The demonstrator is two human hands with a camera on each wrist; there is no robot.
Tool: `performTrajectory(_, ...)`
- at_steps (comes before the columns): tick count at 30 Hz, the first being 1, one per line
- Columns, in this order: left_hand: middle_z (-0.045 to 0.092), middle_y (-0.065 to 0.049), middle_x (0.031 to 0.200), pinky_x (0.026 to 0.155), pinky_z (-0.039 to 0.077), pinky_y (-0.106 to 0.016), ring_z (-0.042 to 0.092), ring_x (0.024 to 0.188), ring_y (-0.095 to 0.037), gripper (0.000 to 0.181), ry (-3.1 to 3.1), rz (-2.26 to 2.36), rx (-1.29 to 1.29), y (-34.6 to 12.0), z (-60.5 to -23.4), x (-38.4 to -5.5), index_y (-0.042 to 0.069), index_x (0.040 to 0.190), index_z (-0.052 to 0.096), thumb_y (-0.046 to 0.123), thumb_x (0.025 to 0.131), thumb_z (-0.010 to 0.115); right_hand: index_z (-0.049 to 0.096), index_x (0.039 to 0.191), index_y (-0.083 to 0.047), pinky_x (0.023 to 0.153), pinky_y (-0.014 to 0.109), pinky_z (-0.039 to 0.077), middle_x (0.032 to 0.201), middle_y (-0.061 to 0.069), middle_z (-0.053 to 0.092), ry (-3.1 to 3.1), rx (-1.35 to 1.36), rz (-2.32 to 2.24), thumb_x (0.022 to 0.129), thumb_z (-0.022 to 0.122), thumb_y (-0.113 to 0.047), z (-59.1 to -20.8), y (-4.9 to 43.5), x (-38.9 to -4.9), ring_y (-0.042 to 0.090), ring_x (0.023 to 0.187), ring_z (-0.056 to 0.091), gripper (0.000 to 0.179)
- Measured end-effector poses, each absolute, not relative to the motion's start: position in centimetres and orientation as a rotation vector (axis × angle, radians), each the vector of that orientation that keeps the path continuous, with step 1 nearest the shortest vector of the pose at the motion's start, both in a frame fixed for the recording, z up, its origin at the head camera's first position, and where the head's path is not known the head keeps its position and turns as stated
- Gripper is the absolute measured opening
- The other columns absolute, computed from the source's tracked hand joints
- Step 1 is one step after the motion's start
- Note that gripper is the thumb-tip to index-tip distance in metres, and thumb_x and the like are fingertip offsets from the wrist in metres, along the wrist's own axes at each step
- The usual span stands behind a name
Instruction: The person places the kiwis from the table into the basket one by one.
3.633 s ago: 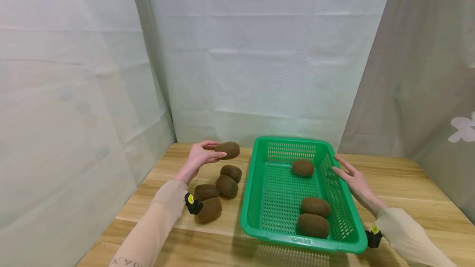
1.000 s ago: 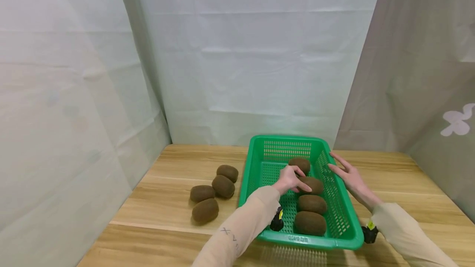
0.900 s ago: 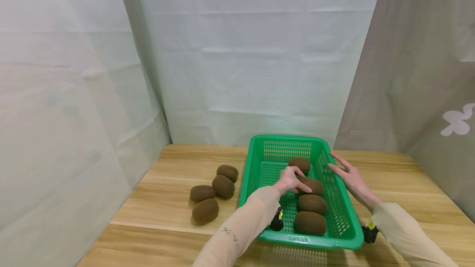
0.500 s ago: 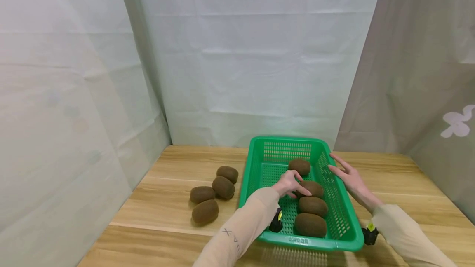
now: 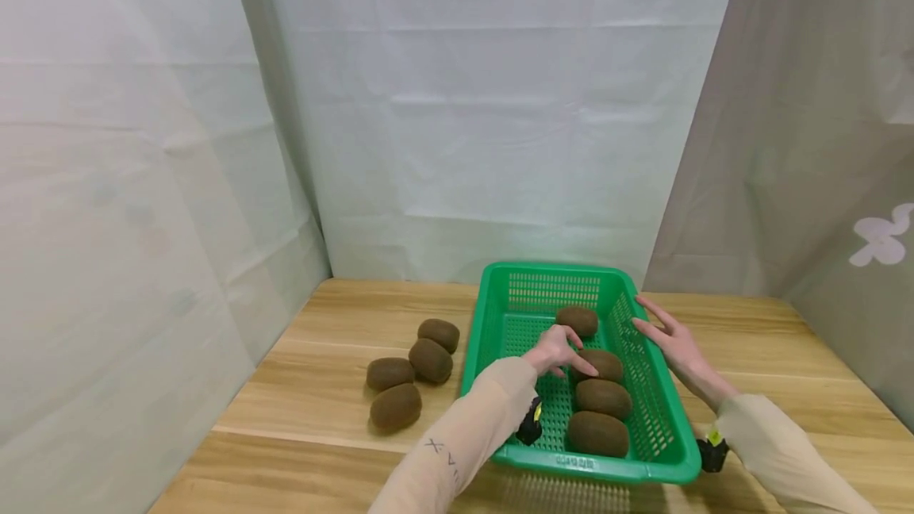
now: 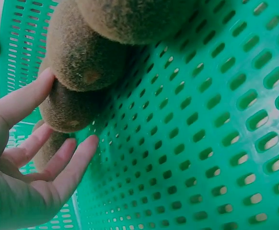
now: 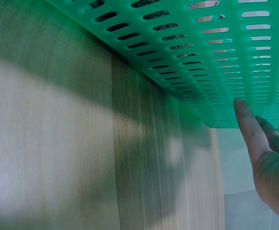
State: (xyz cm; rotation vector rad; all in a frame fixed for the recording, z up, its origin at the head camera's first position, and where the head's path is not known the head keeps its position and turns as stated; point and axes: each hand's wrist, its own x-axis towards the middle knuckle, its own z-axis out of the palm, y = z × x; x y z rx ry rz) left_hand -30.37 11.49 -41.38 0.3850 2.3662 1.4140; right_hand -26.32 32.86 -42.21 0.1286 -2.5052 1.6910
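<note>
My left hand (image 5: 557, 349) reaches into the green plastic basket (image 5: 614, 466). Its thumb and forefinger span a brown kiwi (image 5: 603, 365), while the other fingers extend loosely, as the left wrist view shows. That kiwi (image 6: 70, 110) lies on the basket floor against two nearer kiwis, one of them the front kiwi (image 5: 598, 434). Beyond my fingers is the far kiwi (image 5: 577, 321), with a gap before it. At the basket's right side my right hand (image 5: 678, 347) touches the rim and outer wall with straight fingers (image 7: 249, 129).
Several more kiwis lie loose on the wooden table (image 5: 307, 419) left of the basket, among them a back kiwi (image 5: 439, 335) and a front kiwi (image 5: 396, 408). A pale cloth (image 5: 493, 141) hangs behind the table.
My left hand has carried a kiwi from above the table into the basket. Over the last second it has shifted that kiwi slightly nearer the front ones. The right hand stays at the rim.
</note>
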Motion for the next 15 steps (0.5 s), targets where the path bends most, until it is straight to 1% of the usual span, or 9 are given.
performTrajectory(2, 0.047, -0.005, 0.086, 0.053, 0.051, -0.039, 0.043, 0.061, -0.014, 0.034, 2.408, 1.4, 0.412, 11.5, -41.2, -30.5, 0.004, 0.087, 0.058, 0.004, 0.063, 0.083, 0.019, 0.145, -0.012, 0.089, 0.061, 0.029, 0.146, 0.021, 0.011, -2.502, 0.127, 1.689, 0.094, 0.048, -0.037, -42.2, 32.8, -26.3, 0.047, 0.121, 0.026, 0.064)
performTrajectory(5, 0.049, -0.003, 0.09, 0.052, 0.05, -0.037, 0.046, 0.064, -0.014, 0.034, 2.457, 1.404, 0.424, 11.4, -40.9, -30.7, 0.005, 0.087, 0.06, 0.007, 0.063, 0.084, 0.019, 0.145, -0.011, 0.09, 0.062, 0.027, 0.146, 0.021, 0.01, -2.502, 0.13, 1.692, 0.094, 0.048, -0.037, -42.1, 32.7, -26.3, 0.047, 0.121, 0.025, 0.065)
performTrajectory(8, 0.052, -0.002, 0.09, 0.054, 0.051, -0.037, 0.047, 0.065, -0.014, 0.034, 2.472, 1.426, 0.421, 11.5, -40.2, -30.7, 0.005, 0.088, 0.061, 0.009, 0.063, 0.084, 0.018, 0.145, -0.011, 0.09, 0.062, 0.026, 0.146, 0.021, 0.01, -2.505, 0.131, 1.697, 0.094, 0.048, -0.037, -42.1, 32.7, -26.2, 0.048, 0.122, 0.024, 0.065)
performTrajectory(9, 0.052, -0.002, 0.089, 0.055, 0.051, -0.037, 0.048, 0.065, -0.014, 0.034, 2.472, 1.436, 0.418, 11.5, -39.9, -30.7, 0.006, 0.088, 0.061, 0.009, 0.063, 0.084, 0.018, 0.145, -0.011, 0.09, 0.06, 0.03, 0.145, 0.022, 0.011, -2.502, 0.129, 1.707, 0.094, 0.048, -0.037, -42.1, 32.7, -26.2, 0.047, 0.121, 0.026, 0.065)
performTrajectory(12, 0.055, -0.002, 0.087, 0.058, 0.051, -0.037, 0.05, 0.069, -0.013, 0.034, 2.442, 1.486, 0.434, 11.6, -38.9, -30.7, 0.005, 0.09, 0.062, 0.009, 0.064, 0.083, 0.018, 0.145, -0.011, 0.088, 0.057, 0.033, 0.144, 0.023, 0.012, -2.5, 0.124, 1.715, 0.094, 0.048, -0.037, -42.1, 32.8, -26.2, 0.047, 0.12, 0.028, 0.065)
performTrajectory(15, 0.057, -0.004, 0.087, 0.057, 0.051, -0.033, 0.052, 0.071, -0.012, 0.034, 2.396, 1.536, 0.471, 11.5, -37.8, -30.7, 0.005, 0.093, 0.062, 0.008, 0.065, 0.082, 0.018, 0.145, -0.012, 0.087, 0.056, 0.035, 0.144, 0.024, 0.013, -2.505, 0.115, 1.709, 0.094, 0.048, -0.037, -42.1, 32.9, -26.2, 0.046, 0.119, 0.03, 0.065)
